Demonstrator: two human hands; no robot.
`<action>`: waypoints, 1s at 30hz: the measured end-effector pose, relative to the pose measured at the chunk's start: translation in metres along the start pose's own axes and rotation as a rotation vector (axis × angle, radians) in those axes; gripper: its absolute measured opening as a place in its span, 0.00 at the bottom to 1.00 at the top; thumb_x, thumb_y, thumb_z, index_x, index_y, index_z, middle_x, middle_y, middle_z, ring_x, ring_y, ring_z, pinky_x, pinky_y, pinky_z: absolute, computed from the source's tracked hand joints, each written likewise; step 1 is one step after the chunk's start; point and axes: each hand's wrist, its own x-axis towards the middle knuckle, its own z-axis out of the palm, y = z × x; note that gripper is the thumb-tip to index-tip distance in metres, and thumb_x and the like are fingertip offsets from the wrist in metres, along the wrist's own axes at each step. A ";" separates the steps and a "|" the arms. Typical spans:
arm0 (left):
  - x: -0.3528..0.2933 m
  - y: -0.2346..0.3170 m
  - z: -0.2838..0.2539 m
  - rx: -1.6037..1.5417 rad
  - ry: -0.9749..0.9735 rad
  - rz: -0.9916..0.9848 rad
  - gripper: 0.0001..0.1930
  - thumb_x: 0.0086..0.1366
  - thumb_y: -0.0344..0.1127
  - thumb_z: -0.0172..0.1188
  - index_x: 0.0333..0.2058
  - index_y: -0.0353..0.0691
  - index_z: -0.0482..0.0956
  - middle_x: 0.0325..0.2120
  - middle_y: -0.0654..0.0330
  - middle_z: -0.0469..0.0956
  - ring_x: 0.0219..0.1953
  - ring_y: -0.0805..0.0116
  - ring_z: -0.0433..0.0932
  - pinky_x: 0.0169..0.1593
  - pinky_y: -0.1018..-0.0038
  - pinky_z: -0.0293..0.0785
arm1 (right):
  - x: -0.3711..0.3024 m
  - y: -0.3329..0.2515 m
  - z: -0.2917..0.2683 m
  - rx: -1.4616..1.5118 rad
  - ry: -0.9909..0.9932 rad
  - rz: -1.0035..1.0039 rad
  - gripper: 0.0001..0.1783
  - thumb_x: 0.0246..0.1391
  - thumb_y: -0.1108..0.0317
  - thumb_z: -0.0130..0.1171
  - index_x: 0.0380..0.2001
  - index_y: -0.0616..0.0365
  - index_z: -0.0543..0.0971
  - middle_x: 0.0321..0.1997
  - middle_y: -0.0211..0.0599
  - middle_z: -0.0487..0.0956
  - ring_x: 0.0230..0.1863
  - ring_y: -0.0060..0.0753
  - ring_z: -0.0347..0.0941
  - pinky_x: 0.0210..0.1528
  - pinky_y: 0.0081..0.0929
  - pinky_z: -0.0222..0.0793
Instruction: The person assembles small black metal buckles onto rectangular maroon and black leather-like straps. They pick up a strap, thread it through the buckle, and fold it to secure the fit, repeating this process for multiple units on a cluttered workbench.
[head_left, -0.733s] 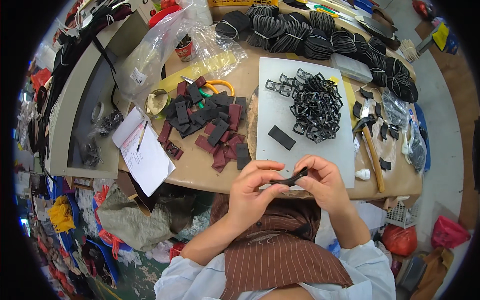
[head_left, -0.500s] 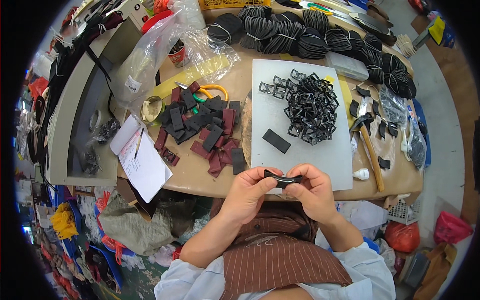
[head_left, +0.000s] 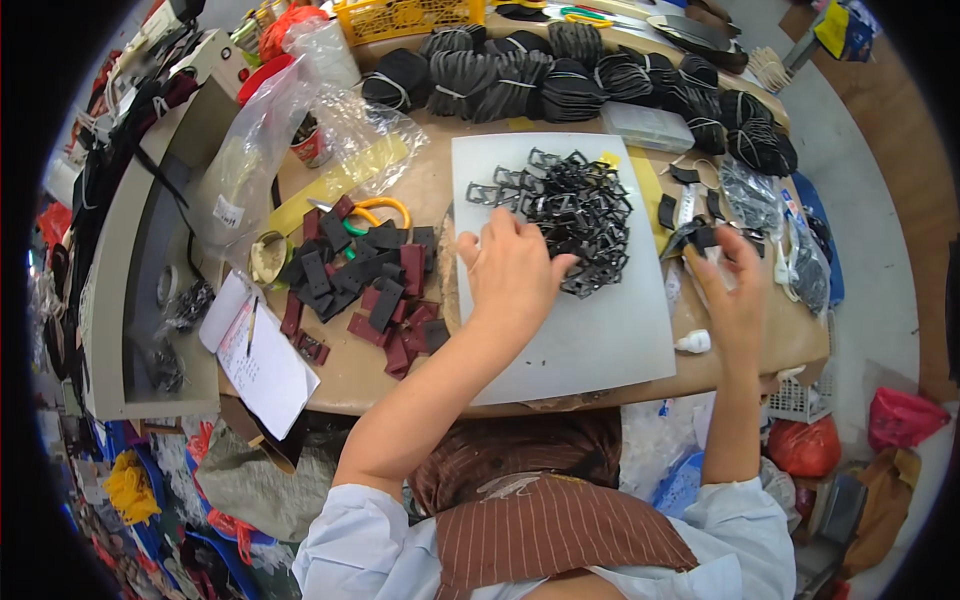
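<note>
Buckles (head_left: 590,225), black and open-framed, lie heaped at twelve o'clock from you on a white board (head_left: 600,345). Your left hand (head_left: 515,270), fingers parted, is at the heap's eight o'clock edge. Your right hand (head_left: 735,288) curls at one o'clock by a dark object (head_left: 705,239); whether it pinches that cannot be told. Buckles look light, stiff, prone to tangling; best grasped by one outer bar.

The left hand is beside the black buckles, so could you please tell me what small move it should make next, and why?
I would probably pinch the leftmost black buckle: the left hand is open over the white board, its fingertips just short of that buckle, which looks easier to single out than those in the dense pile.
</note>
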 end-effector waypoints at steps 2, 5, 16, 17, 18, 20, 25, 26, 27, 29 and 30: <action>-0.004 0.000 0.010 -0.085 0.076 0.016 0.13 0.47 0.41 0.67 0.28 0.41 0.78 0.33 0.61 0.69 0.36 0.62 0.70 0.47 0.63 0.52 | -0.017 0.000 0.010 0.248 -0.123 0.080 0.21 0.45 0.75 0.60 0.46 0.61 0.73 0.42 0.37 0.76 0.43 0.30 0.72 0.42 0.23 0.66; -0.017 -0.007 -0.002 -0.393 0.148 0.024 0.10 0.50 0.34 0.65 0.30 0.38 0.78 0.30 0.60 0.75 0.33 0.63 0.74 0.43 0.68 0.60 | -0.034 -0.031 0.027 0.304 -0.274 -0.069 0.22 0.43 0.75 0.62 0.45 0.61 0.73 0.43 0.39 0.75 0.43 0.33 0.72 0.43 0.25 0.67; -0.091 -0.026 -0.060 -1.485 -0.466 -0.426 0.08 0.61 0.25 0.54 0.40 0.30 0.74 0.32 0.58 0.78 0.33 0.74 0.77 0.38 0.78 0.76 | -0.044 -0.095 0.041 0.693 -0.663 -0.506 0.20 0.40 0.73 0.67 0.40 0.60 0.77 0.43 0.40 0.76 0.39 0.37 0.75 0.41 0.28 0.72; -0.096 -0.027 -0.063 -1.461 -0.456 -0.437 0.07 0.62 0.24 0.53 0.39 0.30 0.74 0.32 0.58 0.78 0.34 0.75 0.77 0.38 0.79 0.76 | -0.048 -0.097 0.043 0.701 -0.649 -0.521 0.19 0.40 0.73 0.66 0.40 0.60 0.76 0.42 0.39 0.76 0.38 0.37 0.75 0.40 0.27 0.72; -0.099 -0.026 -0.066 -1.450 -0.438 -0.427 0.07 0.61 0.23 0.54 0.39 0.30 0.74 0.31 0.59 0.78 0.34 0.76 0.76 0.38 0.80 0.76 | -0.051 -0.100 0.044 0.709 -0.635 -0.536 0.19 0.40 0.73 0.66 0.40 0.60 0.76 0.42 0.38 0.75 0.36 0.36 0.75 0.39 0.27 0.72; -0.107 -0.025 -0.070 -1.426 -0.392 -0.412 0.06 0.61 0.23 0.54 0.38 0.30 0.74 0.30 0.60 0.77 0.33 0.77 0.76 0.37 0.81 0.75 | -0.058 -0.104 0.046 0.684 -0.577 -0.567 0.17 0.40 0.75 0.65 0.37 0.60 0.78 0.39 0.37 0.77 0.34 0.35 0.75 0.35 0.25 0.72; -0.117 -0.019 -0.069 -1.378 -0.327 -0.503 0.05 0.60 0.24 0.56 0.35 0.31 0.74 0.26 0.65 0.75 0.31 0.83 0.73 0.35 0.85 0.72 | -0.078 -0.105 0.053 0.621 -0.430 -0.598 0.13 0.38 0.76 0.66 0.32 0.59 0.79 0.34 0.37 0.79 0.32 0.34 0.75 0.31 0.24 0.70; -0.119 -0.017 -0.067 -1.362 -0.290 -0.479 0.08 0.60 0.24 0.56 0.39 0.32 0.72 0.27 0.66 0.74 0.32 0.82 0.73 0.35 0.85 0.72 | -0.087 -0.107 0.059 0.592 -0.342 -0.582 0.13 0.38 0.75 0.67 0.32 0.59 0.79 0.34 0.37 0.78 0.32 0.34 0.74 0.32 0.25 0.69; -0.121 -0.009 -0.063 -1.482 -0.177 -0.562 0.13 0.60 0.23 0.56 0.44 0.33 0.69 0.27 0.65 0.74 0.32 0.81 0.73 0.34 0.85 0.72 | -0.098 -0.107 0.065 0.563 -0.255 -0.565 0.13 0.37 0.75 0.67 0.31 0.59 0.79 0.35 0.37 0.78 0.32 0.35 0.74 0.33 0.26 0.69; -0.125 -0.007 -0.059 -1.698 -0.095 -0.703 0.20 0.59 0.22 0.56 0.50 0.35 0.62 0.28 0.63 0.74 0.32 0.79 0.74 0.34 0.84 0.72 | -0.109 -0.113 0.071 0.448 -0.155 -0.561 0.14 0.37 0.72 0.69 0.31 0.58 0.78 0.38 0.38 0.76 0.33 0.35 0.71 0.38 0.28 0.68; -0.126 -0.013 -0.056 -1.798 -0.135 -0.764 0.24 0.59 0.22 0.56 0.53 0.36 0.59 0.29 0.62 0.74 0.33 0.78 0.74 0.34 0.84 0.72 | -0.110 -0.117 0.072 0.493 -0.186 -0.458 0.15 0.38 0.71 0.69 0.32 0.58 0.78 0.39 0.39 0.75 0.33 0.34 0.71 0.39 0.28 0.67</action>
